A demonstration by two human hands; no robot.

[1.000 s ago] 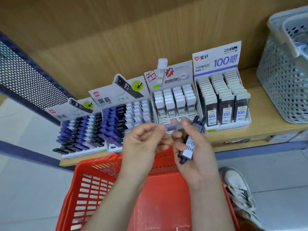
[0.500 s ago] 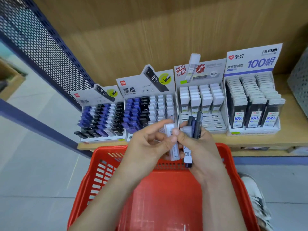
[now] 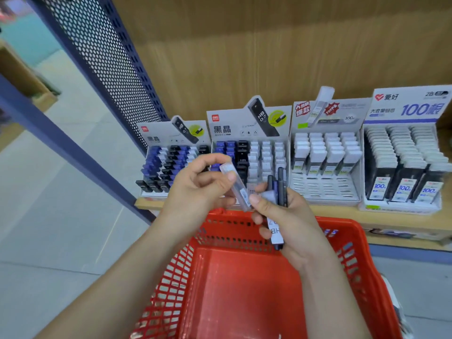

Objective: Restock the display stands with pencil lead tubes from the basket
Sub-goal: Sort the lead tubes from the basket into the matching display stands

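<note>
Left hand (image 3: 195, 189) pinches clear tube (image 3: 236, 187); right hand (image 3: 293, 221) grips dark tubes (image 3: 281, 189) (HB).

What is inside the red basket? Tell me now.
Only bare red floor shows inside the basket. The forearms and right hand cover parts of it, and the near end runs out of frame, so anything lying there is hidden.

Wooden shelf (image 3: 403, 220) with wood back panel (image 3: 244, 57), perforated blue side panel (image 3: 110, 69), grey floor tiles (image 3: 61, 216)
</note>
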